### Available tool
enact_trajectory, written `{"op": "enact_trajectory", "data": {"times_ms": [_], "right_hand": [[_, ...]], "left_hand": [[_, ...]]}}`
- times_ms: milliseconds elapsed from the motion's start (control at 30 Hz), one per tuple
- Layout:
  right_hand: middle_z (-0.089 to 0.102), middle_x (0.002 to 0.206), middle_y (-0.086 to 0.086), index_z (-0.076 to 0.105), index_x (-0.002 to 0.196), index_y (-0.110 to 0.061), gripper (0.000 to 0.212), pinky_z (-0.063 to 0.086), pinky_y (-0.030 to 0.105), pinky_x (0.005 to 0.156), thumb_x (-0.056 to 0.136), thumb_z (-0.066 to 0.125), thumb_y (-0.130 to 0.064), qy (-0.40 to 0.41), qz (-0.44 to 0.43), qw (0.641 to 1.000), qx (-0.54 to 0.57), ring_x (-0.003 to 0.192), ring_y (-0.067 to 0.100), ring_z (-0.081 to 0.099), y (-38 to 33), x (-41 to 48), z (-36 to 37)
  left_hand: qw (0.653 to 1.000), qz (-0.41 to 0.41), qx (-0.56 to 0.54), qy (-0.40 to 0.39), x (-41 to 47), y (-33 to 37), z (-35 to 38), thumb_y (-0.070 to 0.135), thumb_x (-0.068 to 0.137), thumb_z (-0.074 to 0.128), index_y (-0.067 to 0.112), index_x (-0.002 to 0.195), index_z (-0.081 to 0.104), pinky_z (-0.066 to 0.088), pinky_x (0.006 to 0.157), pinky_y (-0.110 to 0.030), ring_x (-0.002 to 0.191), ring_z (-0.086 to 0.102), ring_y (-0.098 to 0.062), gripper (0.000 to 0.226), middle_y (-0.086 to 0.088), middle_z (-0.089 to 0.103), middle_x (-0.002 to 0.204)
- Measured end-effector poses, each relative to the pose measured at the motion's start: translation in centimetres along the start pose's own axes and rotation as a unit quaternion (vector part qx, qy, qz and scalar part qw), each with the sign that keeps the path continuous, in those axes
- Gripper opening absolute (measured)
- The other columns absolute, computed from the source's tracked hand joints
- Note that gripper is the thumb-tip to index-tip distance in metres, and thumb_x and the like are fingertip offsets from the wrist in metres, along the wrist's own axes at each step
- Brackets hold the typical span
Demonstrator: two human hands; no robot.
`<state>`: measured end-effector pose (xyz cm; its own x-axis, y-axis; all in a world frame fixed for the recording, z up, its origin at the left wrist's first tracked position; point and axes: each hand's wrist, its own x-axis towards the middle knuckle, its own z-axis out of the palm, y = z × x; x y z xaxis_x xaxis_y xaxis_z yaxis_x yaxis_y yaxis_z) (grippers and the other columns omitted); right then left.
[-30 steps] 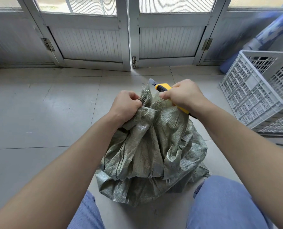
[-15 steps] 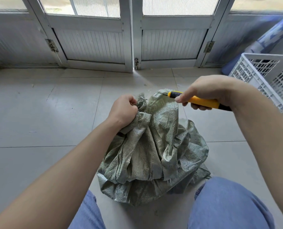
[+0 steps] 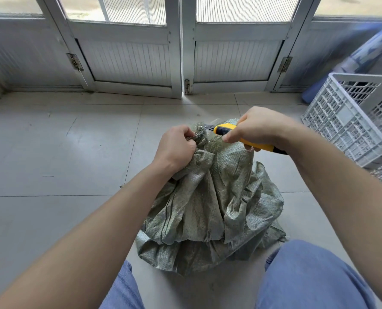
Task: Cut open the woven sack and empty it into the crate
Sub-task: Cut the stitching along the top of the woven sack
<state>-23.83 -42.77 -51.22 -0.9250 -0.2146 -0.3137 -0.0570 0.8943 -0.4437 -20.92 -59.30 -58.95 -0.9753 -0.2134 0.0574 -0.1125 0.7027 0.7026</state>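
The woven sack [image 3: 210,201] sits on the tiled floor [image 3: 51,157] in the lower middle of the frame, between the person's knees, its green cloth gathered up into a bunched neck [image 3: 200,139] just above centre. The neck looks bound with a tie, though the binding itself is too small to make out clearly. The sack is not yet opened, so the step in hand is judged to be the first one: cutting the closure.

The left hand [image 3: 176,148] has its grip closed tight around the bunched neck, fingers curled into the cloth and holding it upright. The right hand [image 3: 259,128] is wrapped fully around the yellow utility knife [image 3: 241,137], whose handle runs out past the wrist toward the right; its short blade [image 3: 205,127] points left and reaches the top of the neck, just beside the left hand's fingers.

The next move likely calls for a short, controlled stroke through the binding, directed away from the left fingers, which lie very near the edge. A slip there is the main risk.

The white slatted crate [image 3: 350,121] waits at the right edge of the frame, well apart from the sack, so the sack will need lifting across to it once open.
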Motion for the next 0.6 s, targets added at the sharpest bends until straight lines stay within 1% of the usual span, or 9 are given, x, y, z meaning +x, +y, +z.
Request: {"op": "enact_trajectory", "data": {"times_ms": [167, 267, 367, 433, 500, 600], "right_hand": [[0.064, 0.060, 0.005, 0.064, 0.068, -0.008, 0.032, 0.039, 0.019, 0.046, 0.076, 0.074, -0.038, -0.011, -0.001, 1.000, -0.005, 0.046, 0.018, 0.055, -0.5, -0.4, -0.3], [0.063, 0.061, 0.008, 0.065, 0.071, -0.005, 0.031, 0.041, 0.022, 0.048, 0.077, 0.073, -0.035, 0.028, -0.011, 0.999, 0.033, 0.048, 0.019, 0.053, -1.0, 0.2, -0.3], [0.063, 0.063, 0.011, 0.066, 0.073, -0.003, 0.032, 0.046, 0.028, 0.054, 0.076, 0.075, -0.034, 0.054, -0.018, 0.997, 0.061, 0.051, 0.022, 0.055, -1.7, 0.5, -0.6], [0.064, 0.061, 0.009, 0.066, 0.070, -0.004, 0.033, 0.045, 0.026, 0.053, 0.076, 0.074, -0.036, 0.036, -0.026, 0.999, 0.022, 0.049, 0.021, 0.055, -2.0, 0.2, -1.3], [0.064, 0.059, 0.007, 0.067, 0.071, -0.006, 0.034, 0.041, 0.023, 0.050, 0.077, 0.073, -0.039, -0.008, -0.024, 0.999, -0.044, 0.047, 0.019, 0.055, -2.3, -0.7, -2.3], [0.065, 0.062, 0.005, 0.069, 0.075, -0.009, 0.035, 0.043, 0.025, 0.053, 0.078, 0.072, -0.043, -0.057, -0.018, 0.992, -0.111, 0.051, 0.018, 0.058, -2.6, -1.5, -2.9]], "left_hand": [[1.000, 0.005, 0.004, 0.001, -0.2, 0.3, -0.1, 0.005, 0.084, 0.052, 0.007, 0.102, 0.068, 0.043, 0.082, -0.024, 0.097, 0.061, -0.025, 0.024, -0.010, 0.069, 0.101], [1.000, 0.012, -0.006, -0.006, -0.5, 0.6, -0.2, 0.006, 0.084, 0.053, 0.008, 0.099, 0.069, 0.044, 0.079, -0.024, 0.093, 0.061, -0.023, 0.022, -0.009, 0.069, 0.097], [1.000, 0.010, -0.012, -0.008, -0.5, 0.5, -0.7, 0.006, 0.084, 0.053, 0.009, 0.098, 0.069, 0.045, 0.078, -0.024, 0.089, 0.060, -0.021, 0.022, -0.007, 0.068, 0.093], [1.000, 0.003, -0.011, -0.003, -0.4, 0.3, -1.0, 0.006, 0.084, 0.053, 0.009, 0.098, 0.069, 0.047, 0.080, -0.026, 0.090, 0.061, -0.021, 0.021, -0.008, 0.069, 0.094], [1.000, -0.005, -0.010, 0.004, -0.3, 0.0, -1.2, 0.006, 0.084, 0.053, 0.008, 0.097, 0.069, 0.048, 0.083, -0.029, 0.093, 0.062, -0.024, 0.021, -0.010, 0.070, 0.096], [1.000, -0.009, -0.009, 0.009, -0.2, -0.1, -1.2, 0.006, 0.084, 0.053, 0.008, 0.099, 0.069, 0.047, 0.083, -0.028, 0.095, 0.062, -0.024, 0.022, -0.010, 0.069, 0.098]]}}
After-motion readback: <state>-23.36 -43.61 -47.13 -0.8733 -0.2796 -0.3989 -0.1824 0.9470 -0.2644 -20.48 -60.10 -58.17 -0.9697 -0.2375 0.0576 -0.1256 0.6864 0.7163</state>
